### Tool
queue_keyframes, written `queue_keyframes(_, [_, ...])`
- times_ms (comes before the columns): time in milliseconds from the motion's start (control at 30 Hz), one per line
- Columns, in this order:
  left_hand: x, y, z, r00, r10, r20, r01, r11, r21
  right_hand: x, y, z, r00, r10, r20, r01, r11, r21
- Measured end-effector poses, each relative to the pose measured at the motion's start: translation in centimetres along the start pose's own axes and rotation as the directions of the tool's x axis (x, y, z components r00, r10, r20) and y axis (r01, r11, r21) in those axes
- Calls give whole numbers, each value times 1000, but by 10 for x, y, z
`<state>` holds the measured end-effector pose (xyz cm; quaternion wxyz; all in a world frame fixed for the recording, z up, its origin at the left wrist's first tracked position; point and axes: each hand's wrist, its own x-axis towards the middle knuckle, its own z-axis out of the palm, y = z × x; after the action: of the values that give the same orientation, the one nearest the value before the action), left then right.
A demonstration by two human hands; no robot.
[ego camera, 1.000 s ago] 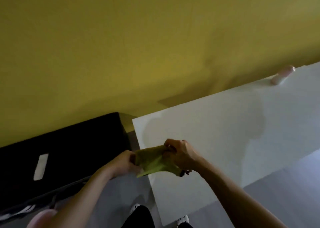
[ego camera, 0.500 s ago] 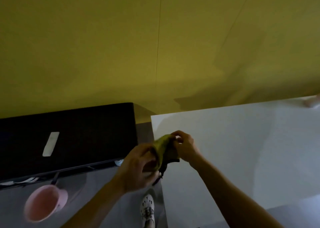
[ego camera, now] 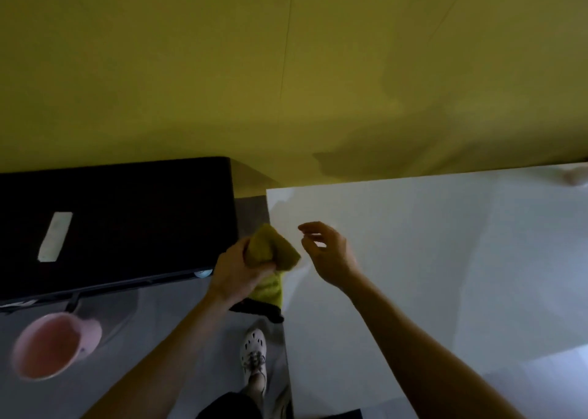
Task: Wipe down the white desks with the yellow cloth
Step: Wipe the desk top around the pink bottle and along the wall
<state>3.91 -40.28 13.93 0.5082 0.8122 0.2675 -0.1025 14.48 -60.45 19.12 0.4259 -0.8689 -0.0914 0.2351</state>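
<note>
Yellow cloth (ego camera: 270, 253) sits bunched in your left hand (ego camera: 237, 270) at the white desk (ego camera: 429, 259) corner, your right hand (ego camera: 327, 253) empty, fingers loosely spread.

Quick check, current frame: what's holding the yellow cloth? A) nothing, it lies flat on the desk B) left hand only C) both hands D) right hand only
B: the left hand grips the bunched yellow cloth at the left edge of the white desk, while the right hand is apart from it, fingers loose, holding nothing.
</note>
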Motion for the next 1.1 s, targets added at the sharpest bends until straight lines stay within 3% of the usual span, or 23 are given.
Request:
queue_keyframes(67, [15,-26,3,961,-179,-212,172,984,-54,13,36,13,997,-50,-53,37,976,-216])
queue_keyframes(133, [35,-47,9,920,-246,-305,241,969,-54,35,69,19,983,-146,-110,88,904,-419])
queue_keyframes(200, [53,-50,26,938,-219,-268,196,975,-109,55,97,24,965,-255,-64,174,803,-570])
queue_keyframes(267, [63,-35,47,981,-145,-127,107,958,-268,61,118,34,934,-350,75,311,691,-653])
queue_keyframes(333, [60,-25,57,995,-92,-28,75,927,-367,56,134,40,898,-421,128,394,640,-660])
queue_keyframes(433, [47,-37,63,999,-35,-18,28,955,-295,59,141,43,874,-482,65,409,656,-634])
queue_keyframes(533, [44,-37,80,992,-35,-120,10,980,-196,57,141,43,862,-507,20,412,676,-610])
queue_keyframes(667, [92,-29,90,965,-44,-257,-28,962,-270,57,139,42,856,-516,18,422,679,-600])
queue_keyframes(767, [121,-18,83,921,26,-389,-111,974,-200,57,137,41,856,-517,12,418,679,-603])
queue_keyframes(867, [104,-23,94,912,120,-392,-208,959,-190,56,137,40,859,-512,8,415,686,-597])
queue_keyframes(967, [64,-39,102,935,135,-327,-194,969,-153,55,137,41,862,-507,8,415,696,-586])
queue_keyframes(1100, [98,-23,92,927,156,-341,-211,969,-130,57,136,42,861,-509,1,412,696,-587])
